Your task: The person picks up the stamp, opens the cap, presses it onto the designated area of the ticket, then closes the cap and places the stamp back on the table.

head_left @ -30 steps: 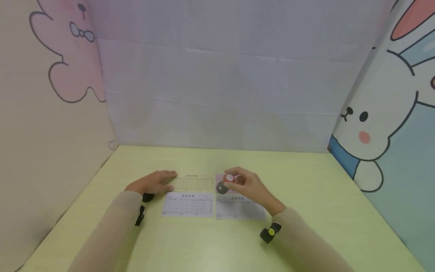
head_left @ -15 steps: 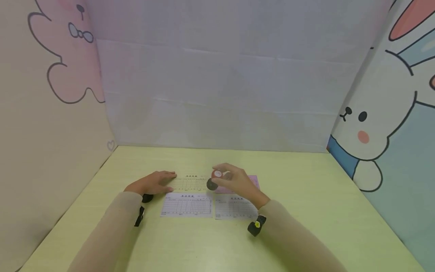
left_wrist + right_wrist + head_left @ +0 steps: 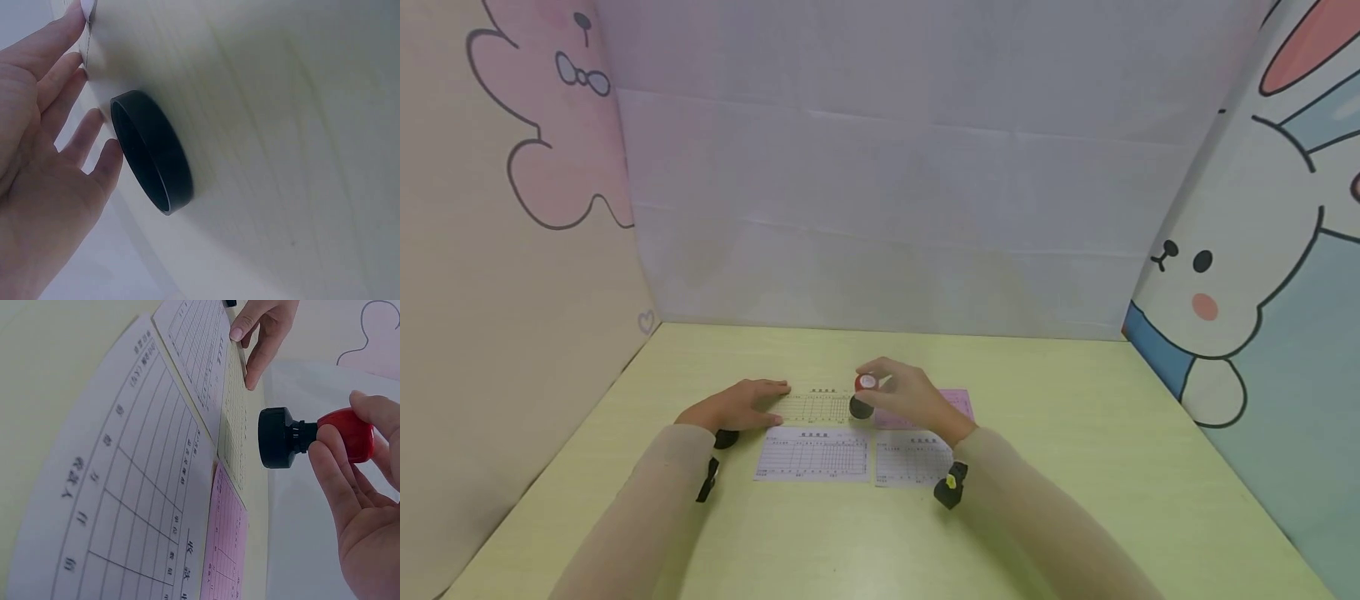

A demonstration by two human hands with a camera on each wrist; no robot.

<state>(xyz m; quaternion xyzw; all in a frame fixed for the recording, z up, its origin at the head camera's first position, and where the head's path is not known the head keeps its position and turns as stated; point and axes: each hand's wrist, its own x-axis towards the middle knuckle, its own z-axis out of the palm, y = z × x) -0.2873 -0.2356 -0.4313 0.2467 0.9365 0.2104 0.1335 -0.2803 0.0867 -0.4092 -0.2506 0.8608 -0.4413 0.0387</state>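
My right hand (image 3: 917,400) grips a round stamp (image 3: 278,437) by its red handle (image 3: 347,434), fingers and thumb curled round it. The stamp's wide black base faces the papers and hovers above the right end of a yellow form (image 3: 816,407), apart from it in the right wrist view. My left hand (image 3: 733,404) lies with straightened fingers at that form's left edge, fingertips and thumb on the paper's border. Beside the left hand, a black round cap (image 3: 156,153) sits on the table, its hollow side showing in the left wrist view.
A pink form (image 3: 955,404) lies right of the yellow one, partly under my right hand. Two white forms sit in front, a left one (image 3: 812,454) and a right one (image 3: 910,458). The pale table (image 3: 820,542) is bounded by a back wall (image 3: 880,208) and printed side walls.
My right hand has carried the stamp leftward from over the pink form to over the yellow form's right end. More of the pink form shows now. My left hand has stayed in place.
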